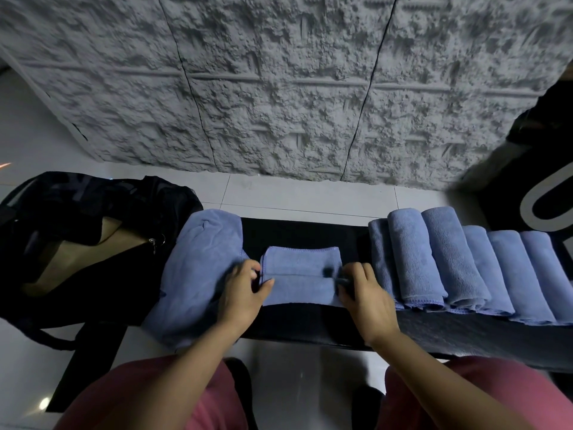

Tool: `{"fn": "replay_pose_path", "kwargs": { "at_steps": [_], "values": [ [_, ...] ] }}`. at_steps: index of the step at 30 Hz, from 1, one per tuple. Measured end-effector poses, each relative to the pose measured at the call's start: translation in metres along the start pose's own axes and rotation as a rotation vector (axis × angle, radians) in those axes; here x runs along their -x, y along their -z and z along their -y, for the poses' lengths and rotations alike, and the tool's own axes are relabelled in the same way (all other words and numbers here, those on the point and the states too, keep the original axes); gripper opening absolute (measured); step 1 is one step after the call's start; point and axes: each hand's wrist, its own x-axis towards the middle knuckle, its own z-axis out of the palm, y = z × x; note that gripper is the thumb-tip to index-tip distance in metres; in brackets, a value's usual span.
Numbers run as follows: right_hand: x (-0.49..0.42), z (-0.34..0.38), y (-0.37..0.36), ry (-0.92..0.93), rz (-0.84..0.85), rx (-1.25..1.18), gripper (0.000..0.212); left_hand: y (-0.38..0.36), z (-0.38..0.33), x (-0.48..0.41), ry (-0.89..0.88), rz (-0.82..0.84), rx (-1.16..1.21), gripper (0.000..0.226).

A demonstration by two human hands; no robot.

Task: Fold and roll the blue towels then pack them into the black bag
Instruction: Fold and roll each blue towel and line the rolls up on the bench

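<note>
Head view: mid-frame, a folded blue towel [300, 274] lies on the black bench [297, 234]. The left hand [243, 288] and right hand [364, 291] pinch its side edges, fingers curled, probably to roll it evenly. The black bag [46, 200] gapes at left.

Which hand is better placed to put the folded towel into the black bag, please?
Left, probably. The left hand holds the folded towel at its left edge, on the side where the black bag lies open; the right hand is on the far edge, beside the rolled towels.
</note>
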Motion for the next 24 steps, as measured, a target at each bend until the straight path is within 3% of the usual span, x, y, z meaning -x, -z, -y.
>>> {"fn": "replay_pose_path", "kwargs": {
  "at_steps": [2, 5, 8, 11, 15, 19, 24],
  "values": [
    [0.001, 0.000, 0.000, 0.132, -0.034, 0.133, 0.017, 0.001, -0.001, 0.001, -0.208, -0.054, -0.106, 0.014],
    [0.006, -0.002, -0.004, 0.284, -0.040, 0.261, 0.027, 0.001, -0.001, 0.003, -0.379, -0.098, -0.210, 0.008],
    [0.005, -0.003, -0.005, 0.360, -0.083, 0.329, 0.023, 0.003, 0.004, 0.004, -0.426, -0.051, -0.296, 0.029],
    [0.004, -0.006, -0.010, 0.342, -0.047, 0.413, 0.053, 0.003, 0.005, 0.005, -0.392, 0.076, -0.381, 0.058],
    [0.002, -0.005, -0.014, 0.270, -0.010, 0.412, 0.073, 0.000, 0.004, 0.005, -0.265, 0.103, -0.253, 0.058],
    [0.000, -0.001, -0.011, 0.286, 0.000, 0.304, 0.075, 0.001, 0.005, 0.001, -0.012, 0.184, -0.118, 0.057],
    [0.002, -0.003, -0.011, 0.334, 0.022, 0.376, 0.067, -0.002, 0.003, -0.004, 0.079, 0.212, -0.065, 0.031]
  ]
}}
